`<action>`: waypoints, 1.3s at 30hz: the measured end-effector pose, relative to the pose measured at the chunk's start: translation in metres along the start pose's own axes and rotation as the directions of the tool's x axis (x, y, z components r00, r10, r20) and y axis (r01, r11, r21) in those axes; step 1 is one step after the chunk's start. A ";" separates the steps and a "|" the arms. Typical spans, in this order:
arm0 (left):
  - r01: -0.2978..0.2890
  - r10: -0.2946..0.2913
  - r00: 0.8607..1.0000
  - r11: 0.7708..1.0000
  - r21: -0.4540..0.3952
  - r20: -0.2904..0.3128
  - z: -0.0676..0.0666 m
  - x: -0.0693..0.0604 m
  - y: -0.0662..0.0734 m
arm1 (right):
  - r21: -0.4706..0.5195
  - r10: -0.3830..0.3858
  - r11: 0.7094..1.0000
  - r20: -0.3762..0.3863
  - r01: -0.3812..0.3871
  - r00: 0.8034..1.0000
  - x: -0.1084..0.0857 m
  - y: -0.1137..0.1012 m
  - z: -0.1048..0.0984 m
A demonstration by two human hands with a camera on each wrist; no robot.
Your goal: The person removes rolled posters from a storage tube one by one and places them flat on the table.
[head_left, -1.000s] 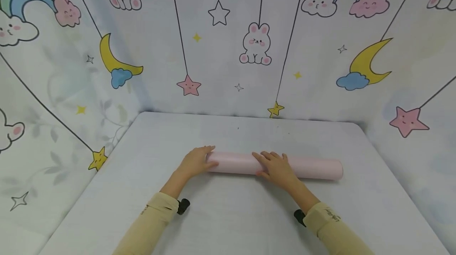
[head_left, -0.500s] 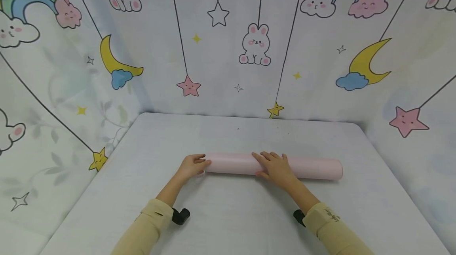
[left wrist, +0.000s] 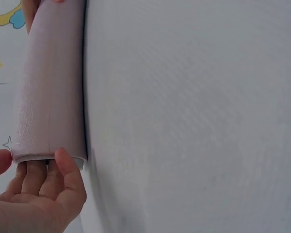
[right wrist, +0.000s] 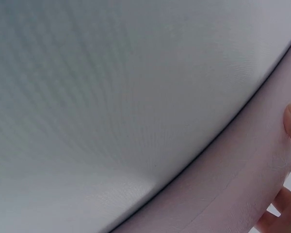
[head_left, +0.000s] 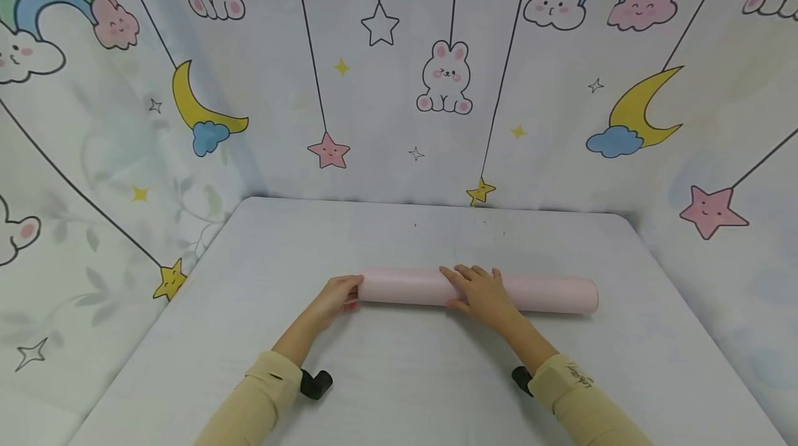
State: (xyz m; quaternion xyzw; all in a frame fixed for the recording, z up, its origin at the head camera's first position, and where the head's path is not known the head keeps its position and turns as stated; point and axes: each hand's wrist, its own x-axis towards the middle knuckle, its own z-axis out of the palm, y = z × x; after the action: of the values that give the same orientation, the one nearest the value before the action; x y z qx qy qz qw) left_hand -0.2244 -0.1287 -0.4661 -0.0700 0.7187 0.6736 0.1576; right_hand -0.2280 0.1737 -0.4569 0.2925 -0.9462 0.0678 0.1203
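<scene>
A pale pink roll (head_left: 405,286) lies crosswise on the white table. My left hand (head_left: 333,300) is at its left end. In the left wrist view, several fingers of that hand (left wrist: 43,194) reach into the open end of the roll (left wrist: 51,87), while one fingertip overlaps the rim from outside. My right hand (head_left: 486,297) grips the roll near its middle, thumb on the near side and fingers over the top. The right wrist view shows part of this hand (right wrist: 286,194) at the edge of the roll (right wrist: 233,179).
The white table (head_left: 399,377) has a few tiny dark specks toward its back. Behind and beside it hangs a white backdrop (head_left: 262,51) printed with stars, moons, rabbits and rainbows. A black wrist device (head_left: 316,385) is on the left wrist, another (head_left: 521,380) on the right.
My left hand has drawn back left from the top of the roll to its end, and its fingers have gone into the opening. The right hand and the roll look unmoved.
</scene>
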 end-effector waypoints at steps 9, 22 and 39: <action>-0.001 0.001 1.000 1.000 0.006 0.020 -0.004 -0.001 -0.001 | 0.036 0.027 0.999 0.047 -0.029 0.999 0.002 -0.002 -0.006; -0.011 0.011 1.000 1.000 0.018 -0.003 -0.005 0.000 -0.004 | 0.042 0.042 0.998 0.080 -0.045 0.996 0.003 -0.003 -0.007; -0.037 0.046 0.997 0.992 0.117 -0.068 -0.006 0.002 -0.005 | 0.047 0.045 0.998 0.068 -0.048 0.997 0.003 0.000 -0.004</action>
State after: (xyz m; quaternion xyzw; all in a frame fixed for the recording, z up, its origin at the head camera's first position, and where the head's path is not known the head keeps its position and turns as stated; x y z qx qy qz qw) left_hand -0.2256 -0.1348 -0.4711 -0.0697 0.7630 0.6310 0.1218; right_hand -0.2299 0.1732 -0.4524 0.2754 -0.9544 0.0837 0.0795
